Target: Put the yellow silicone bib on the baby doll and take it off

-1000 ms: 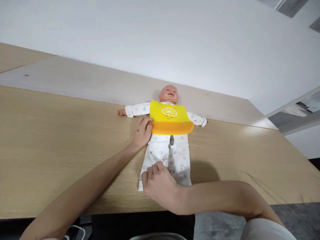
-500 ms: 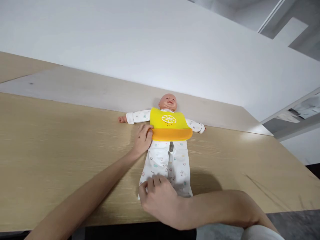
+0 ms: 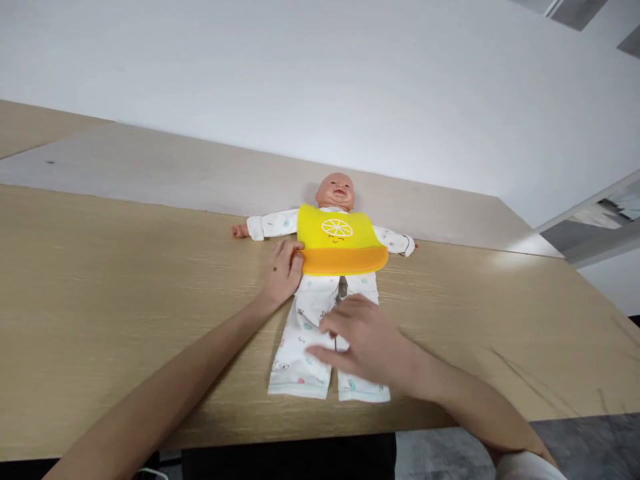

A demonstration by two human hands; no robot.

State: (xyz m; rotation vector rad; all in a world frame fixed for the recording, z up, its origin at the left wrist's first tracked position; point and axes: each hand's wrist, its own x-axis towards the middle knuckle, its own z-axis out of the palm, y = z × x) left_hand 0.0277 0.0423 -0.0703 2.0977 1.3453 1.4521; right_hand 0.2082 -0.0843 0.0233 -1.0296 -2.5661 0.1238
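A baby doll (image 3: 337,191) lies on its back with its arms spread. It wears a white patterned top (image 3: 283,223), white patterned trousers (image 3: 303,353) and a yellow bib (image 3: 310,230) with a citrus slice print and an orange pocket (image 3: 345,261). At the bib's left edge, beside the doll's waist, my left hand (image 3: 284,273) has its fingers curled together against the pocket's corner; the fingertips are partly hidden. My right hand (image 3: 363,337) is over the trouser legs, thumb and fingers apart, holding nothing and slightly blurred.
The wooden table (image 3: 125,287) has its front edge close to me. Behind the doll's head runs a pale strip (image 3: 200,170), with a white wall or panel (image 3: 280,80) beyond it. Grey floor (image 3: 590,447) shows at the lower right.
My right hand has moved up and right from the lower trouser legs, and its fingers have opened. Both trouser hems now show. My left hand remains at the bib's edge.
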